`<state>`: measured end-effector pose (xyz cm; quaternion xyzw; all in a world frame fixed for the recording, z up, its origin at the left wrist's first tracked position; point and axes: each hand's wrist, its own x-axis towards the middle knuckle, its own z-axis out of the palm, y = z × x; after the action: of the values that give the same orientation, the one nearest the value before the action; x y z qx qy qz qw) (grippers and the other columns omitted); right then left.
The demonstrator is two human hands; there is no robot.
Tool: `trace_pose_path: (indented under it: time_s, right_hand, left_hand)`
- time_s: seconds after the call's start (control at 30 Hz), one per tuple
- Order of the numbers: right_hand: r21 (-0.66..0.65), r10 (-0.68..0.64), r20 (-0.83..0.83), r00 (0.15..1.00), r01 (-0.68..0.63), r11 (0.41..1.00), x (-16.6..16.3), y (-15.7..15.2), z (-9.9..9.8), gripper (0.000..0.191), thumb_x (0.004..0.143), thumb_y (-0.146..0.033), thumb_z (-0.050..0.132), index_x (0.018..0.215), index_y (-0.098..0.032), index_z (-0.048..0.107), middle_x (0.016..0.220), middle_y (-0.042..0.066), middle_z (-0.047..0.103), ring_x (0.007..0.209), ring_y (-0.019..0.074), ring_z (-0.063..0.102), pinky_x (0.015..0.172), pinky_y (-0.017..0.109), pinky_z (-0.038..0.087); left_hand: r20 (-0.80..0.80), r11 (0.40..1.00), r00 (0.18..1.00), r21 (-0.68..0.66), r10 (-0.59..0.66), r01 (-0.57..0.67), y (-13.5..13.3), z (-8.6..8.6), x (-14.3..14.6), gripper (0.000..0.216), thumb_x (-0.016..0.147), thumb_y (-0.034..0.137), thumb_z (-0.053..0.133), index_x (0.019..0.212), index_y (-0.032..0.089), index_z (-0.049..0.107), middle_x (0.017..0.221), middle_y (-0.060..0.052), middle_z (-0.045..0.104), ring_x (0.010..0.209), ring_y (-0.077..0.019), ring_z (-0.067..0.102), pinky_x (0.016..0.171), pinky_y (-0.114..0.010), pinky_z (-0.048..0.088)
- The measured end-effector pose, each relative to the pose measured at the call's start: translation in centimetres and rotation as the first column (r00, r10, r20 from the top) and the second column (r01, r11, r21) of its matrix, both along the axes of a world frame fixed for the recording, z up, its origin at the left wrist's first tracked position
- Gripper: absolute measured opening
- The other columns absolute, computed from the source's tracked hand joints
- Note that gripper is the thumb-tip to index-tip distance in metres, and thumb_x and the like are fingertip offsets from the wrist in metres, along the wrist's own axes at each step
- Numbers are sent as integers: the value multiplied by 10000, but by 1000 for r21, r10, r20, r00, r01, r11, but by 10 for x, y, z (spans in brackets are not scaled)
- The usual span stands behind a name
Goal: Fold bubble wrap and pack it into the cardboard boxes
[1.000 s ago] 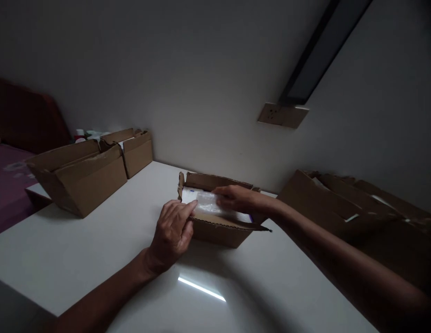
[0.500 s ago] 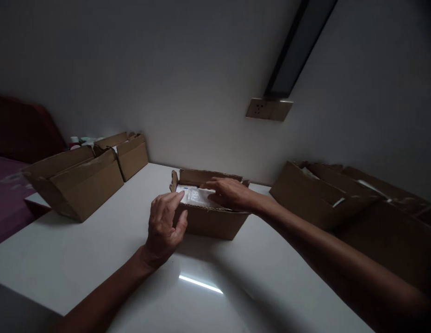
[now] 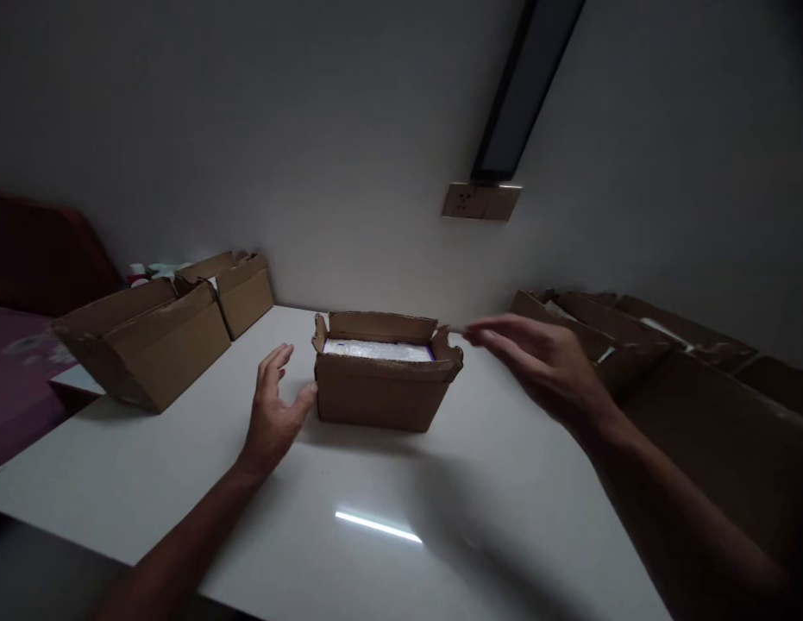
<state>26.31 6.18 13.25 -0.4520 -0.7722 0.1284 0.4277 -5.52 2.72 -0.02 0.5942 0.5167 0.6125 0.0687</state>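
Note:
In front of me an open cardboard box stands upright on the white table. Inside it lie white, plastic-wrapped packages with a purple edge at the right; their kind does not show. My left hand is open at the box's left side, its thumb close to the box wall. Whether the thumb touches the wall I cannot tell. To the right of the box hangs my right hand, open, fingers stretched toward the box's right flap and slightly blurred. Nothing shows in either hand.
Two open cardboard boxes stand at the table's left, with small bottles behind them. Several more open boxes crowd the right side. On the wall are a socket plate and a dark screen.
My right hand has come out of the box and moved right. The left hand has drawn back left from the box's near edge. The view has shifted slightly.

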Motion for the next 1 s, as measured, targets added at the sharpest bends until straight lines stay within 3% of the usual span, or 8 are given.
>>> trace_pose_path:
  time_s: [0.07, 0.13, 0.3, 0.4, 0.5, 0.63, 0.9, 1.0]
  right_hand:
    - [-33, -118, -120, 986, 115, 993, 22, -5, -33, 321, 857, -514, 604, 949, -231, 725, 931, 72, 752, 865, 240, 690, 814, 403, 536]
    - [-182, -95, -95, 991, 76, 980, 28, 2, -73, 479, 770, -529, 687, 1140, -224, 679, 1165, 122, 714, 947, 276, 684, 730, 391, 557]
    - [-308, 56, -161, 985, -104, 946, -14, 34, -136, 683, 761, -527, 665, 1360, -220, 544, 1314, 107, 648, 1142, 310, 623, 866, 432, 553]
    - [-278, 3, -192, 981, -57, 959, -18, 35, -134, 616, 788, -514, 644, 1322, -217, 568, 1255, 91, 679, 1100, 301, 634, 872, 419, 544]
    - [-283, -108, -197, 974, 49, 958, 17, 16, -121, 610, 760, -543, 675, 1243, -178, 603, 1123, 121, 715, 939, 302, 657, 750, 403, 547]
    - [-236, -253, -219, 942, 201, 951, 63, -18, -98, 590, 736, -571, 708, 1169, -182, 612, 1120, 123, 695, 997, 302, 632, 824, 418, 523]
    - [-190, -34, -137, 990, 8, 982, -17, -20, -75, 545, 841, -482, 632, 1307, -212, 542, 1194, 105, 673, 983, 271, 633, 784, 394, 526]
    - [-211, -78, -133, 988, 49, 976, -13, -27, -79, 533, 843, -475, 625, 1298, -207, 549, 1194, 104, 672, 1008, 277, 626, 810, 397, 517]
  left_hand:
    - [163, 978, 983, -175, -82, 111, 7, -12, -11, 601, 831, 386, 692, 1386, 274, 491, 1491, -124, 454, 1362, -320, 463, 1095, -533, 412]
    - [304, 930, 941, -280, -149, 238, 15, -23, -14, 660, 797, 429, 722, 1395, 276, 490, 1521, -123, 440, 1410, -339, 405, 1109, -537, 388]
    - [548, 846, 771, -196, -325, 497, 38, -33, 6, 702, 739, 470, 749, 1352, 202, 537, 1408, -127, 577, 1328, -327, 502, 1121, -473, 386]
    - [557, 859, 768, -176, -316, 481, 49, -24, 28, 643, 737, 462, 754, 1292, 187, 578, 1313, -113, 642, 1253, -310, 560, 1104, -456, 398]
    - [541, 843, 763, -169, -353, 510, 52, -7, 62, 600, 718, 433, 778, 1241, 189, 611, 1270, -99, 668, 1209, -291, 589, 1080, -420, 420]
    - [530, 768, 689, -105, -494, 632, 39, 18, 101, 587, 705, 398, 807, 1224, 190, 626, 1220, -79, 696, 1151, -267, 621, 1008, -365, 471]
    - [555, 889, 774, -126, -305, 440, 10, 38, 32, 633, 673, 502, 823, 1180, 178, 629, 1262, -79, 670, 1202, -282, 565, 1025, -403, 456]
    - [532, 879, 785, -143, -319, 454, 9, 33, 33, 603, 676, 473, 828, 1164, 173, 638, 1253, -87, 675, 1209, -283, 563, 1018, -395, 457]
